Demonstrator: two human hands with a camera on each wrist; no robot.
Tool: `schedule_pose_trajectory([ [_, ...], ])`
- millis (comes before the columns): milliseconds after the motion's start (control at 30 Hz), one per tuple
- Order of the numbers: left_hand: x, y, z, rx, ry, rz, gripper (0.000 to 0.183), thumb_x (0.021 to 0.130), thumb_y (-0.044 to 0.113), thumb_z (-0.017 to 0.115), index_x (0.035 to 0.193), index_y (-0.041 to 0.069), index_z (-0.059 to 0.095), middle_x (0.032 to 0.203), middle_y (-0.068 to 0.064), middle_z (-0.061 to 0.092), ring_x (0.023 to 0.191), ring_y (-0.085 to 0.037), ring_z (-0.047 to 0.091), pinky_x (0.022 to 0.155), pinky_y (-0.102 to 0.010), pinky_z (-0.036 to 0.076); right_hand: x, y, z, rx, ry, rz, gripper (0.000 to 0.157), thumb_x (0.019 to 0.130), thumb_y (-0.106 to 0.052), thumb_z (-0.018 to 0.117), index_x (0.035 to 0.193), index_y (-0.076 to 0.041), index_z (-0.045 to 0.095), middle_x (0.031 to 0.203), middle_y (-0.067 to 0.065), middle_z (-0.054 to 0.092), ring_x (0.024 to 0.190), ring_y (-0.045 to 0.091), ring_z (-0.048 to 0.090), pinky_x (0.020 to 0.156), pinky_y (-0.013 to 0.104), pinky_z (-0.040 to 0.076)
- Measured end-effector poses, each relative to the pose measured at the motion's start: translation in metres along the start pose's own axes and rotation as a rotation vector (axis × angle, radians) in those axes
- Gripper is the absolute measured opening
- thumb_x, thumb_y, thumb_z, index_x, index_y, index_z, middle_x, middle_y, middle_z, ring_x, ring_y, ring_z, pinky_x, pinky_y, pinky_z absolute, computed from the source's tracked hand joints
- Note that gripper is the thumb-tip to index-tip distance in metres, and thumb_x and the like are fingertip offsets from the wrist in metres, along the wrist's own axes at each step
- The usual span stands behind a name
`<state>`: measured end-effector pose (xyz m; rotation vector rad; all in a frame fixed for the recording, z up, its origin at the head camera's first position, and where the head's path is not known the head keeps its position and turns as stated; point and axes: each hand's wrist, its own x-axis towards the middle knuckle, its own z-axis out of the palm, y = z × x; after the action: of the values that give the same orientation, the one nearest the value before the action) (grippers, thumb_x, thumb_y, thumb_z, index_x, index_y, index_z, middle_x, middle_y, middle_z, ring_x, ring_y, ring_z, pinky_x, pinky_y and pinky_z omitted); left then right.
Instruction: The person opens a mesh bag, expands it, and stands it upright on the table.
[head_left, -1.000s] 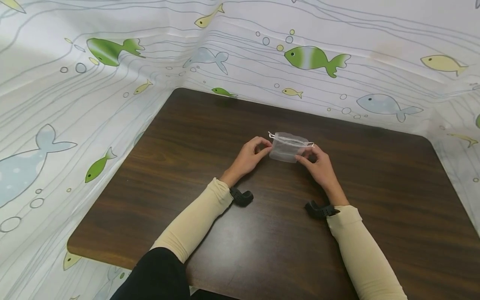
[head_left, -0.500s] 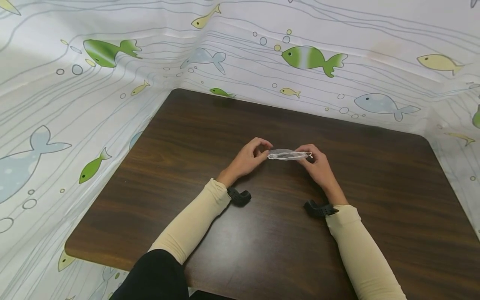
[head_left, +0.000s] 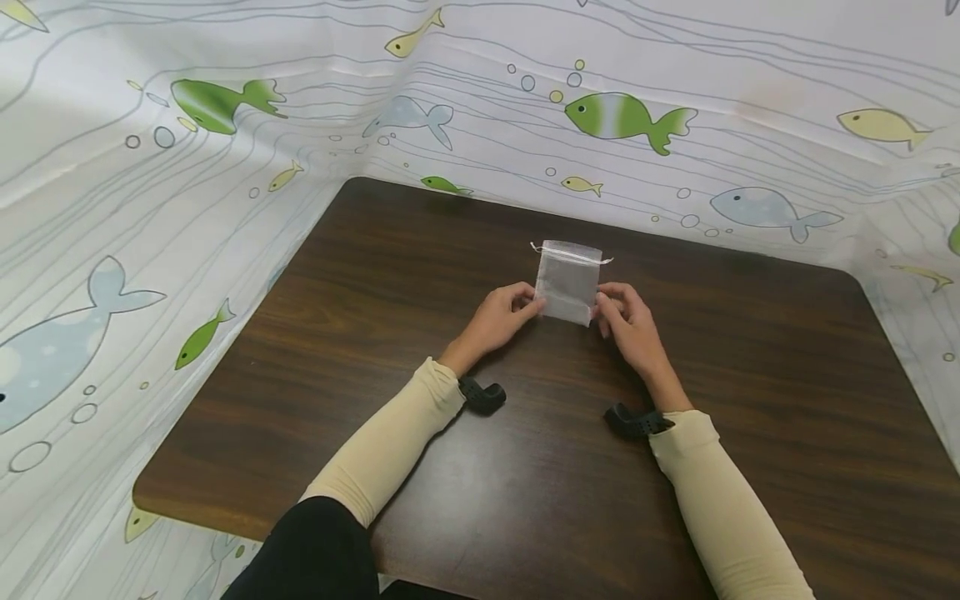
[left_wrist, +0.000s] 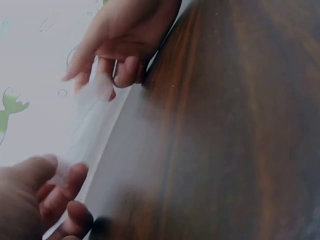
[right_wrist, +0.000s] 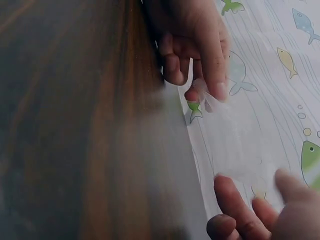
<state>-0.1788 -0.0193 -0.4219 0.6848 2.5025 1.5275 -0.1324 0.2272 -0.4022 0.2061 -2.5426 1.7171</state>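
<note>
A small sheer white drawstring pouch [head_left: 567,285] stands raised, facing the head camera, with its corded top edge up. My left hand [head_left: 497,318] pinches its lower left corner between thumb and fingers. That pinch shows again in the right wrist view, where the left hand [right_wrist: 197,50] holds a gathered bit of the mesh. My right hand [head_left: 628,323] is at the pouch's lower right edge. In the right wrist view the right hand's thumb and fingers [right_wrist: 232,200] stand apart beside the mesh. Nothing can be made out inside the pouch.
A dark wood-grain table [head_left: 375,275] lies beneath both hands. White fish-patterned sheeting [head_left: 495,125] rises behind it and at its sides. Each wrist wears a black strap mount, such as the left wrist mount [head_left: 483,396].
The pouch tipped flat, edge toward the head camera, and now stands up with its drawstring edge at the top. My right hand's fingers have loosened and shifted along its right edge.
</note>
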Motion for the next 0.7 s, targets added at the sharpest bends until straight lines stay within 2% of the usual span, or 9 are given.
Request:
schedule_pose_trajectory([
  [67,0.001,0.000,0.001,-0.039,0.021,-0.029,0.025,0.106,0.029,0.063,0.111,0.006,0.071,0.093,-0.006,0.078,0.073,-0.009,0.058,0.070,-0.023,0.042,0.002,0.008,0.000,-0.015,-0.047,0.016,0.050,0.107,-0.016,0.057,0.151,0.001,0.039,0.098,0.019,0.068,0.068,0.018,0.055,0.066,0.024,0.044],
  [133,0.001,0.001,0.001,-0.036,0.019,-0.059,0.028,0.106,0.030,0.062,0.118,0.005,0.069,0.094,-0.007,0.080,0.075,-0.010,0.060,0.073,-0.023,0.042,0.004,0.017,0.000,-0.071,-0.086,0.034,0.068,0.105,-0.019,0.063,0.160,-0.008,0.027,0.108,0.017,0.068,0.072,0.013,0.056,0.067,0.023,0.045],
  [200,0.000,0.002,0.001,0.000,0.012,-0.088,0.037,0.106,0.035,0.062,0.127,0.005,0.066,0.095,-0.006,0.079,0.079,-0.011,0.062,0.075,-0.024,0.044,0.005,0.020,0.002,-0.157,-0.122,0.024,0.080,0.101,-0.022,0.070,0.164,-0.014,0.020,0.112,0.014,0.068,0.074,0.010,0.056,0.067,0.023,0.045],
  [233,0.000,0.003,0.001,0.026,0.006,-0.101,0.042,0.105,0.038,0.063,0.132,0.005,0.064,0.096,-0.005,0.079,0.081,-0.012,0.062,0.077,-0.026,0.045,0.005,0.021,0.002,-0.198,-0.131,0.006,0.081,0.101,-0.023,0.071,0.163,-0.014,0.021,0.113,0.014,0.069,0.074,0.010,0.056,0.067,0.023,0.045],
  [300,-0.001,0.008,0.002,0.092,-0.002,-0.127,0.053,0.102,0.047,0.065,0.137,0.008,0.061,0.095,-0.002,0.077,0.082,-0.014,0.063,0.076,-0.028,0.047,0.004,0.021,0.004,-0.262,-0.136,-0.026,0.071,0.101,-0.025,0.071,0.159,-0.013,0.033,0.109,0.013,0.071,0.075,0.012,0.058,0.067,0.023,0.044],
  [367,-0.001,0.011,0.005,0.170,-0.003,-0.146,0.059,0.098,0.055,0.067,0.135,0.010,0.060,0.094,0.001,0.075,0.081,-0.014,0.064,0.073,-0.030,0.048,0.004,0.022,0.005,-0.290,-0.125,-0.067,0.051,0.103,-0.023,0.067,0.149,-0.011,0.048,0.102,0.013,0.073,0.076,0.015,0.060,0.066,0.024,0.043],
  [467,-0.002,0.016,0.009,0.276,0.014,-0.148,0.053,0.098,0.057,0.066,0.125,0.012,0.062,0.091,0.003,0.073,0.076,-0.013,0.064,0.068,-0.031,0.048,0.004,0.024,0.006,-0.311,-0.107,-0.106,0.025,0.106,-0.021,0.062,0.128,-0.009,0.065,0.094,0.011,0.075,0.077,0.017,0.065,0.067,0.024,0.043],
  [567,-0.003,0.016,0.012,0.326,0.043,-0.129,0.039,0.103,0.049,0.063,0.114,0.011,0.066,0.089,0.002,0.074,0.073,-0.012,0.062,0.066,-0.031,0.046,0.004,0.024,0.007,-0.340,-0.101,-0.124,0.020,0.105,-0.020,0.064,0.120,-0.008,0.068,0.092,0.009,0.074,0.076,0.015,0.064,0.067,0.024,0.044],
  [700,-0.003,0.016,0.013,0.321,0.059,-0.101,0.028,0.107,0.038,0.058,0.102,0.013,0.070,0.083,0.003,0.074,0.066,-0.011,0.058,0.062,-0.030,0.042,0.004,0.022,0.007,-0.424,-0.119,-0.137,0.027,0.102,-0.021,0.070,0.124,-0.007,0.064,0.094,0.007,0.070,0.072,0.015,0.056,0.065,0.027,0.043],
])
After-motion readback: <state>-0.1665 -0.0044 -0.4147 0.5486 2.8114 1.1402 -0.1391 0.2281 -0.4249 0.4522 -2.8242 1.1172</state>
